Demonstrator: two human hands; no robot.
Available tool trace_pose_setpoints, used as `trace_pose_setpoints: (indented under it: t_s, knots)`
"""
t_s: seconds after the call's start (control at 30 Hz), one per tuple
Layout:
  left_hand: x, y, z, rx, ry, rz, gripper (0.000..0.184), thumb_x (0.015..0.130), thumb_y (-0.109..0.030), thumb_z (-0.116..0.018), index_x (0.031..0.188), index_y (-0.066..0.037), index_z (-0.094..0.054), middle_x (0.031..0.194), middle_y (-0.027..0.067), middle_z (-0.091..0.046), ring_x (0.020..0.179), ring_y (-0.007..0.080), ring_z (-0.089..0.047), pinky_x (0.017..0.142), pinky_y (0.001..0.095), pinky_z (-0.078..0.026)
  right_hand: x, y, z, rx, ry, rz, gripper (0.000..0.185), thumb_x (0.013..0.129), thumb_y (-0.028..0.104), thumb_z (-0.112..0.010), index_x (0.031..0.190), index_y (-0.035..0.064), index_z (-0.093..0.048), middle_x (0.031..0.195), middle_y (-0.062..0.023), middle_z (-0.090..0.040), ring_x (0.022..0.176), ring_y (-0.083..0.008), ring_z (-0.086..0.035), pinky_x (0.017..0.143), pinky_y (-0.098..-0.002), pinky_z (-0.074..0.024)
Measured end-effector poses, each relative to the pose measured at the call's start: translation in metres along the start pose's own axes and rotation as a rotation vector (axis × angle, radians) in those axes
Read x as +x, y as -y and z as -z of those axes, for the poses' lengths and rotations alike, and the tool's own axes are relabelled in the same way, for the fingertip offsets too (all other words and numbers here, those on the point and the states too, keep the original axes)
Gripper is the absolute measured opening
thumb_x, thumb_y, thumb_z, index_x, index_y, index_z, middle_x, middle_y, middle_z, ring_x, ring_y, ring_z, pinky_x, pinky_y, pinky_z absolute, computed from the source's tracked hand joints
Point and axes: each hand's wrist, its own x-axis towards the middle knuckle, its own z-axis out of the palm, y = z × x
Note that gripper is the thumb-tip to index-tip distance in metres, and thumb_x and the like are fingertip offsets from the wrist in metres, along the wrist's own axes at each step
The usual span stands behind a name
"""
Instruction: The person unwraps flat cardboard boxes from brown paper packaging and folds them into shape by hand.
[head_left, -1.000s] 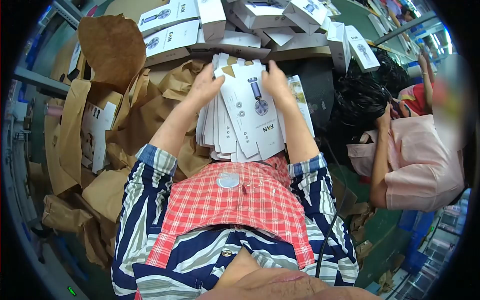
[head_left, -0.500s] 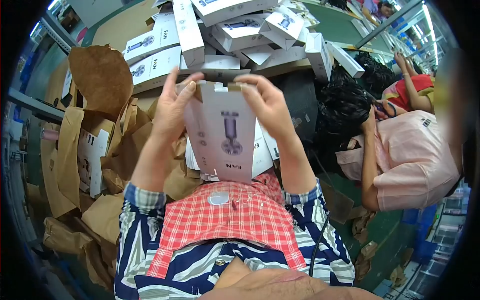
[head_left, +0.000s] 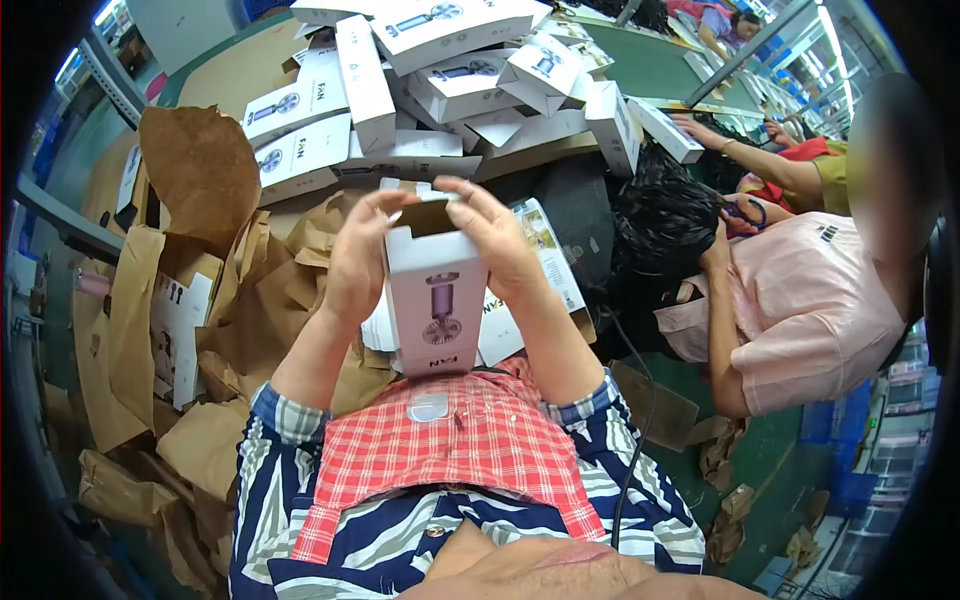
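A white fan box (head_left: 437, 310), opened into a squared tube, stands upright against the red checked apron, its top end open. My left hand (head_left: 362, 255) grips its left side near the top, fingers at the upper edge. On the right side my right hand (head_left: 497, 243) holds the same box, with its fingers curled over the top rim. Behind and beside the box, partly hidden, lie flat white cartons (head_left: 502, 325) in a stack.
Assembled fan boxes (head_left: 440, 85) are piled at the back. Crumpled brown paper (head_left: 225, 370) lies at left. Black plastic bags (head_left: 660, 215) and a co-worker in a pink shirt (head_left: 815, 310) are at right. A black cable (head_left: 650, 400) hangs beside my right arm.
A flat carton has been lifted from the stack and opened into a box shape between my hands. At the right, another person's arm now reaches to a white box.
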Motion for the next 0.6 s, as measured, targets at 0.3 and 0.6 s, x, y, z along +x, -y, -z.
trace_pose_setpoints:
  t_s: [0.3, 0.6]
  knots:
    - [-0.02, 0.001, -0.005, 0.391, -0.095, 0.141, 0.05, 0.074, 0.001, -0.045, 0.123, 0.001, -0.037, 0.121, 0.0138, -0.04, 0.115, 0.0197, -0.038, 0.098, 0.0303, -0.029, -0.012, -0.013, -0.001, -0.37, -0.155, 0.148, 0.021, 0.091, 0.011, -0.045, 0.107, -0.0003, -0.052, 0.094, -0.0042, -0.056, 0.087, -0.0085, -0.051, 0.076, -0.0213, -0.0411]
    - [-0.01, 0.001, -0.01, 0.364, 0.048, 0.204, 0.056, 0.068, 0.002, -0.037, 0.124, 0.005, -0.037, 0.125, 0.0165, -0.04, 0.124, 0.0226, -0.032, 0.103, 0.031, -0.023, -0.031, -0.015, 0.02, 0.099, -0.007, -0.257, 0.048, 0.081, 0.01, -0.054, 0.126, -0.0014, -0.042, 0.112, -0.0094, -0.054, 0.098, -0.0138, -0.053, 0.082, -0.0247, -0.0438]
